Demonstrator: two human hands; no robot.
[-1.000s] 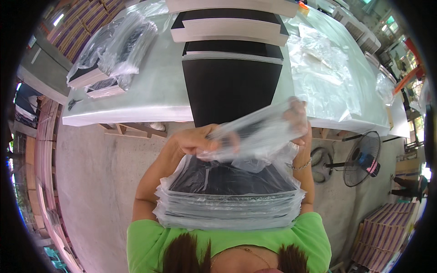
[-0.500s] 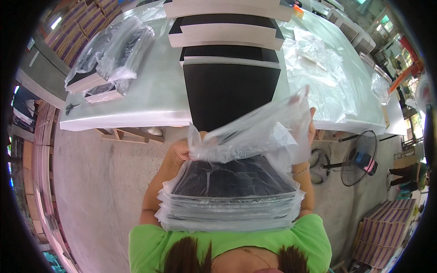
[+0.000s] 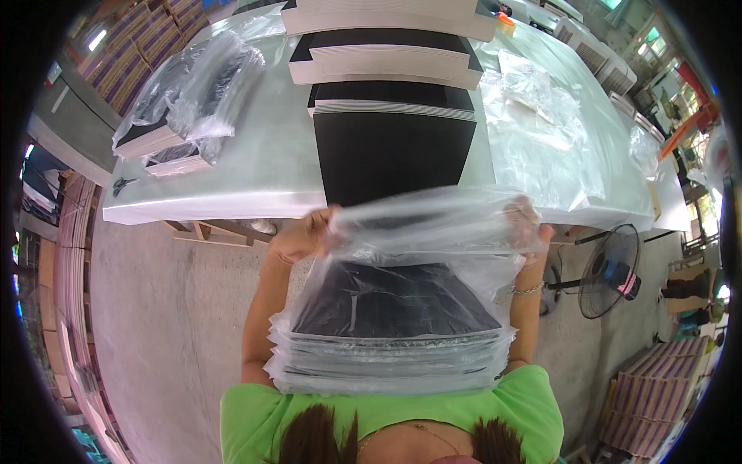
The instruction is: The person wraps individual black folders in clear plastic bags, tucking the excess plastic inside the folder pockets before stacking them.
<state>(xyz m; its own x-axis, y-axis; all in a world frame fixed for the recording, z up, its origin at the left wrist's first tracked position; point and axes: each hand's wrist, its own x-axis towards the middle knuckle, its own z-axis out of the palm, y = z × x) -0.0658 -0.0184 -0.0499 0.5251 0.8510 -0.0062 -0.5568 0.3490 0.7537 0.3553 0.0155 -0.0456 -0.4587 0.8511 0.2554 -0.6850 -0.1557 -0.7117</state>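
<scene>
A clear plastic bag (image 3: 429, 224) is stretched sideways between my hands, its loose film creased and blurred. My left hand (image 3: 304, 234) is closed on the film's left edge. At the other end my right hand (image 3: 529, 226) grips the film, its fingers partly seen through the plastic. Below lies a stack of black sheets in plastic sleeves (image 3: 394, 301), against my green shirt; its support is hidden. Just beyond my hands a pile of black sheets (image 3: 394, 155) lies on the table, its near edge behind the film.
More black, white-edged piles (image 3: 386, 66) line the table (image 3: 267, 174) toward the far side. Plastic-wrapped stacks (image 3: 185, 100) and scissors (image 3: 122, 185) lie at left. Loose clear bags (image 3: 541, 116) spread at right. A fan (image 3: 610, 271) stands right; strapped cartons (image 3: 657, 394) lie behind it.
My right hand has come down and slightly outward, and my left hand has risen a little. The film, slanted before, now runs nearly level between them.
</scene>
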